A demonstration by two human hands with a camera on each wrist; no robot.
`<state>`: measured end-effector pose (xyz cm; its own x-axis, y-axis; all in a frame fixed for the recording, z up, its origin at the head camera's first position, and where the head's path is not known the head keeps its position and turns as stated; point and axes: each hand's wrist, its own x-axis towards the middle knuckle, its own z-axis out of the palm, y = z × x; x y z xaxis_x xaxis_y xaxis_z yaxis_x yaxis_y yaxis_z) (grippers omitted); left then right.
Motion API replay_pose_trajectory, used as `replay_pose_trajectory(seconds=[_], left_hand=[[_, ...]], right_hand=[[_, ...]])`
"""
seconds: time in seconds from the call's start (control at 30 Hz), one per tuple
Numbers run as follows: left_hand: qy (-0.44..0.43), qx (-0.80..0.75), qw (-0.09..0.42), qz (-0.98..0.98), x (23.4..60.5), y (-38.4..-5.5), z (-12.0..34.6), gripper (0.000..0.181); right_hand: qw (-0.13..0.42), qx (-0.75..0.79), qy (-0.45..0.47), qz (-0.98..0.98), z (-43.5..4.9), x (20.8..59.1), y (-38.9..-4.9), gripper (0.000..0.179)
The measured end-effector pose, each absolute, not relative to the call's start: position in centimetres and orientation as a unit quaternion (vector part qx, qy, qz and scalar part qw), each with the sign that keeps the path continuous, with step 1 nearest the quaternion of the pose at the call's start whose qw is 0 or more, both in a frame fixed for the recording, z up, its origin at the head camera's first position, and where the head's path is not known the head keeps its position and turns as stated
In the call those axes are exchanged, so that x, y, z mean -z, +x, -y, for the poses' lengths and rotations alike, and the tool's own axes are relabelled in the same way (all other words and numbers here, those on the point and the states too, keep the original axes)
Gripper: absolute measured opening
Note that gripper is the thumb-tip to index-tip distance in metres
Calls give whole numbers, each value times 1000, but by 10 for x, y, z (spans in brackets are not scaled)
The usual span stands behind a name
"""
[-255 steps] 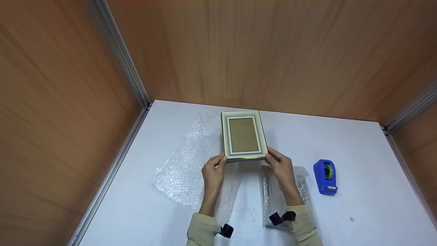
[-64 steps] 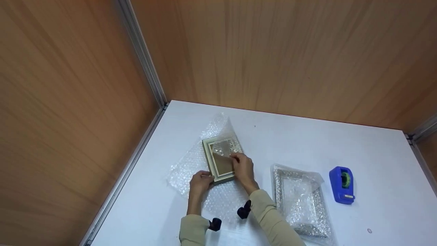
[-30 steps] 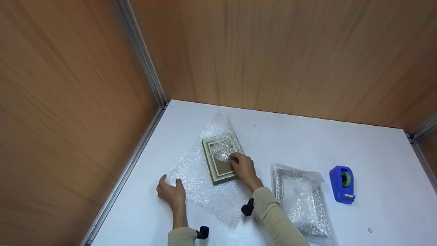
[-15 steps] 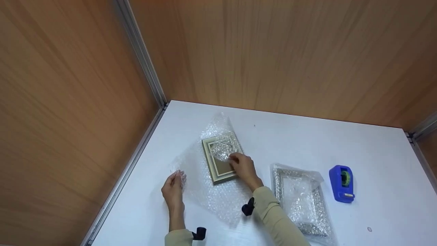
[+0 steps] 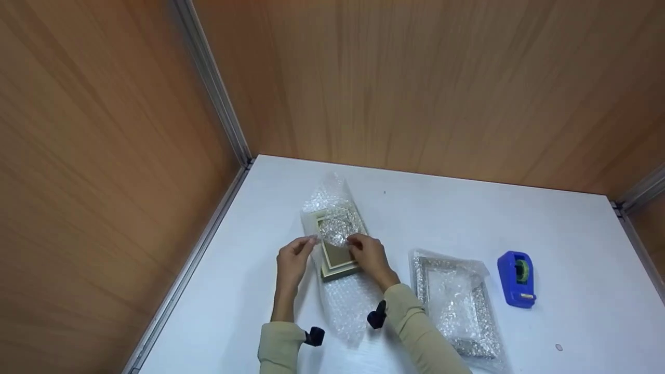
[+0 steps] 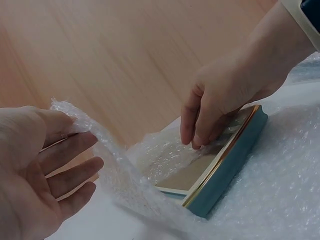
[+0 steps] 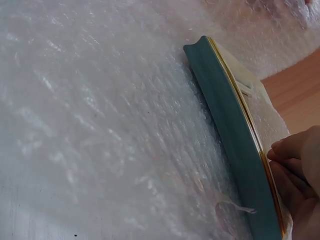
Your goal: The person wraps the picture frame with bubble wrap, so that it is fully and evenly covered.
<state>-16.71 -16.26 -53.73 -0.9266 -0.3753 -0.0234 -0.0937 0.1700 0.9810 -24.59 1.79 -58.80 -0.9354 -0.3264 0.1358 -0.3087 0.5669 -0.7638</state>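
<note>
A picture frame [image 5: 337, 256] with a pale gold-edged face and teal sides [image 7: 227, 130] lies face up on a sheet of bubble wrap [image 5: 347, 306]. One flap of the wrap is folded over its far and right part. My right hand [image 5: 370, 255] holds that flap's tip down over the frame, thumb and fingers together. My left hand [image 5: 292, 262] pinches the left corner of the sheet between thumb and index finger, raised over the frame's left side. In the left wrist view the other fingers of this left hand [image 6: 55, 172] are loosely spread.
To the right, a second frame [image 5: 457, 306] lies wrapped in bubble wrap. Beyond it stands a blue tape dispenser [image 5: 517, 280] with a green roll. Wooden panels [image 5: 415, 88] close off the back and left of the white table [image 5: 202, 311].
My left hand let go of the frame, reached left, took the sheet's left corner and carried it right over the frame. The right hand stayed on the folded flap.
</note>
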Motion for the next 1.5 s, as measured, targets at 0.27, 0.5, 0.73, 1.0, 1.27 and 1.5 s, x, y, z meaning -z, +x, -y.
replay_pose_trajectory(seconds=[0.27, 0.5, 0.73, 1.0, 1.27, 1.5], left_hand=[[82, 577, 64, 810, 539, -192, 148, 20], [39, 543, 42, 838, 540, -204, 142, 21], [16, 500, 20, 866, 548, -213, 138, 22], [19, 452, 6, 892, 555, -216, 133, 17], [9, 407, -8, 913, 559, -218, 131, 18], [-2, 407, -63, 911, 554, -215, 134, 30]], right_hand=[[6, 426, -179, -887, -19, 590, -248, 21], [-11, 424, -191, -885, -20, 592, -248, 20], [-10, 426, -193, -884, -19, 592, -248, 20], [-11, 425, -196, -884, -21, 592, -247, 22], [7, 441, -193, -877, -22, 590, -246, 23], [37, 463, -193, -864, -25, 587, -246, 24]])
